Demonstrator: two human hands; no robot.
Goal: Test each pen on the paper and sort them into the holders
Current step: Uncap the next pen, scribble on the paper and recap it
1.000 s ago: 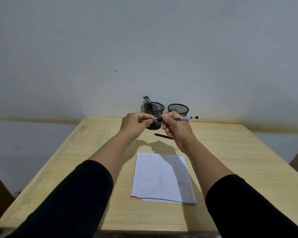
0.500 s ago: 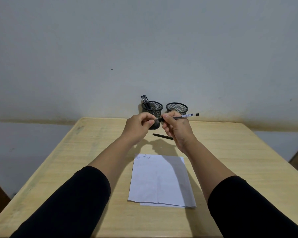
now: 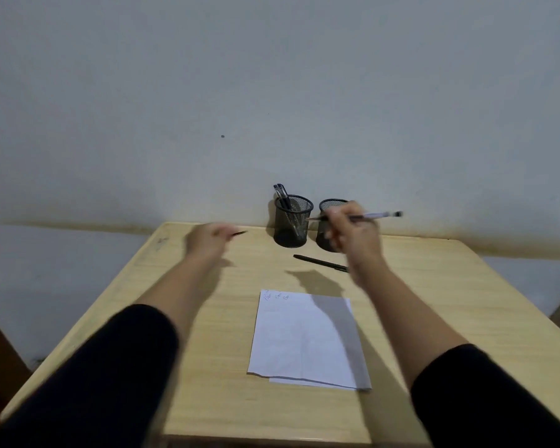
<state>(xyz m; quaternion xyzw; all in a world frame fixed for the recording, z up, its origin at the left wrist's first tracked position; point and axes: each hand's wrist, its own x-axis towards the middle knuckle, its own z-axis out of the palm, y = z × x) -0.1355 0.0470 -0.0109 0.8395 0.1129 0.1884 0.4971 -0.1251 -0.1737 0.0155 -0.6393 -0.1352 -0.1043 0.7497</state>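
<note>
So far, I judge the job roughly half done: the left holder (image 3: 293,221) already stands with a few pens (image 3: 282,197) in it, the right holder (image 3: 328,218) looks empty as far as I can tell, and the paper (image 3: 304,337) carries three small scribbles at its top left corner. My right hand (image 3: 353,240) has its fingers closed round an uncapped pen (image 3: 374,216), held level with its tip toward the left holder. My left hand (image 3: 207,240), blurred, pinches what I take to be the cap (image 3: 240,233), well apart from the right hand. One more black pen (image 3: 320,263) lies on the table (image 3: 434,302), just below the right hand's grip, untested I'd guess. Below that grip the paper lies open to reach; beyond it both holders stand near the table's far edge by the wall, so forward room is tight.
</note>
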